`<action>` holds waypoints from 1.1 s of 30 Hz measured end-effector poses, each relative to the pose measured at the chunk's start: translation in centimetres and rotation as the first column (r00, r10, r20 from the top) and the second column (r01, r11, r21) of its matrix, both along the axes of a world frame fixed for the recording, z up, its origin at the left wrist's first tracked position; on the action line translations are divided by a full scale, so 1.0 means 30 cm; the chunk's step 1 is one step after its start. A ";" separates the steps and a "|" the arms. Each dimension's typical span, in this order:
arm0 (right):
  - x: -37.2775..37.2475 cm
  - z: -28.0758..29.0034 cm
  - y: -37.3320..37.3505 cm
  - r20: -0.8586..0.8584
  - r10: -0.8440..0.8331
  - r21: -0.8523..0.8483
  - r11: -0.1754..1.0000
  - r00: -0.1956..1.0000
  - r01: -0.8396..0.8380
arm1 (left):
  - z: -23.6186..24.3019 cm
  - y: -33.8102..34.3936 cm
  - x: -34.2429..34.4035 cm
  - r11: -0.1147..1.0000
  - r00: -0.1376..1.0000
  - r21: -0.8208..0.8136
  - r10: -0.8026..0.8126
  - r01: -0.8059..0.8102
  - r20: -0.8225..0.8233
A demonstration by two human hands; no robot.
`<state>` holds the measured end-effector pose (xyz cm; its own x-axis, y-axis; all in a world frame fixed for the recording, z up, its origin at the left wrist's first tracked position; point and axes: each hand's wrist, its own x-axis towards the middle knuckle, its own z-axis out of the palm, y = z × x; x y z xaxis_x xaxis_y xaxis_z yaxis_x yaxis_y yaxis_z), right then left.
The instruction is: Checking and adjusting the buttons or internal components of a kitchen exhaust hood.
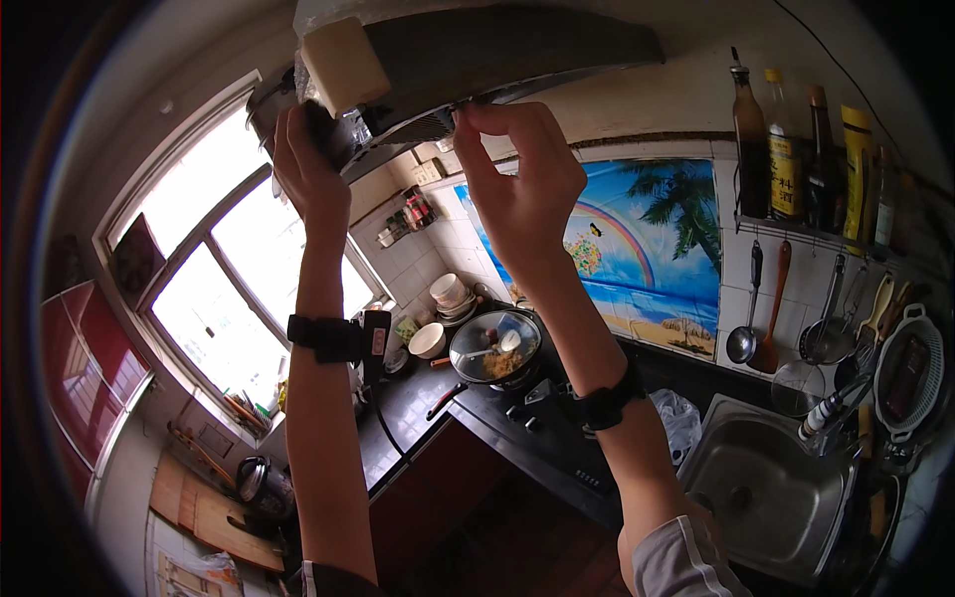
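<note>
Both my arms are raised to a dark range hood [537, 40]. My left hand [310, 164] is at the hood's left end, its fingers curled up against a dark part whose outline is unclear, just under a cream rectangular block [344, 62]. My right hand [522, 174] pinches at the hood's lower front beside a slotted grille [418, 129]; what sits between the fingertips is too small to make out. A black band with a small box is strapped round each forearm.
Below are a covered pan [495, 346] on the stove, stacked bowls [450, 294], a white bowl [427, 340] and a steel sink [756, 478]. Bottles [784, 179] and hanging utensils [766, 353] line the right wall. A window [249, 259] and wooden boards [199, 502] are on the left.
</note>
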<state>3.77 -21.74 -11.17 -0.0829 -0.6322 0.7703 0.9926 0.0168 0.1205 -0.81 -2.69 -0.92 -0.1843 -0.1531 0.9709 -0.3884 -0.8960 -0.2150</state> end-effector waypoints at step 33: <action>0.005 -0.011 0.016 -0.060 0.002 0.077 0.997 0.998 0.003 | 0.005 0.047 0.009 0.963 0.975 0.162 0.203 -0.216 0.094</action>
